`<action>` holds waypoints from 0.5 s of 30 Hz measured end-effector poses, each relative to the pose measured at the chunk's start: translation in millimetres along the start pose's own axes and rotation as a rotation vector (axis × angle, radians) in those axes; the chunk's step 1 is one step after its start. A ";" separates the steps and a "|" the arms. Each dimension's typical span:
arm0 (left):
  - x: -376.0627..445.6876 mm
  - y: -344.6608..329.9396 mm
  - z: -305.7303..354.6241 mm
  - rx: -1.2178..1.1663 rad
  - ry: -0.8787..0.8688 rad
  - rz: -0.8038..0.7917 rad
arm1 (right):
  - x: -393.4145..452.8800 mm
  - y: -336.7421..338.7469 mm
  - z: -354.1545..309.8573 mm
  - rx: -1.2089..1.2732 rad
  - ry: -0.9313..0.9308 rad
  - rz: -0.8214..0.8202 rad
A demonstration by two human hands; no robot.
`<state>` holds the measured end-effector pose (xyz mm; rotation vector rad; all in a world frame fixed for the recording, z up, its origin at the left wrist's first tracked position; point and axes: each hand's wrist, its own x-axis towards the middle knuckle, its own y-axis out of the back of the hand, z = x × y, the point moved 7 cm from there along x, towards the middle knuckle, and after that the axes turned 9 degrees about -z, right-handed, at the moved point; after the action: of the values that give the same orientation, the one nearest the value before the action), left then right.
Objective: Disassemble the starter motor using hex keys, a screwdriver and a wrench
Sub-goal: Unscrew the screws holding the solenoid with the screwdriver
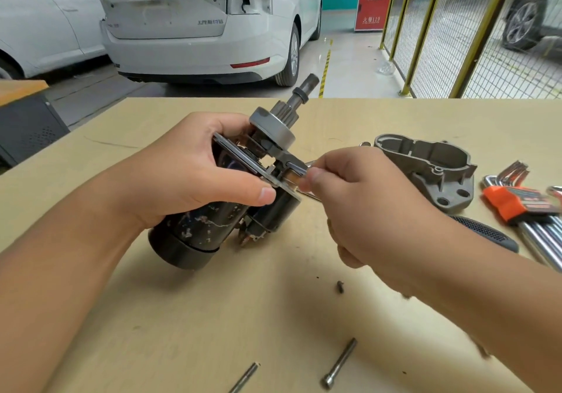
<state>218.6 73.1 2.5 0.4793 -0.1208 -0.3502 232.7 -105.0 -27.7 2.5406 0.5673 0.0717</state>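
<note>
A single head-worn wide-angle camera looks forward and down from above the near edge of the bench (395, 125), close to the work. The left hand (194, 167) and right hand (359, 207) reach in from the bottom corners. Beyond the far edge it faces a parked white car (206, 27) and yellow mesh fencing (456, 33).
</note>
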 end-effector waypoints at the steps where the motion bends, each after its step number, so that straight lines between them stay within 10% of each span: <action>1: 0.2 -0.3 0.1 0.002 0.000 0.000 | -0.1 -2.8 4.0 0.123 -0.046 -0.024; 7: 1.4 2.6 -3.1 -0.024 0.037 0.035 | 0.2 -17.5 8.0 0.513 -0.186 -0.104; 15: 4.5 3.6 -7.6 -0.065 0.085 0.024 | 1.9 -5.1 -30.6 -0.674 0.170 0.023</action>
<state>225.3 77.7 -2.4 0.4276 -0.0323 -0.3083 227.5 -85.3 -4.2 1.8922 0.4756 0.4165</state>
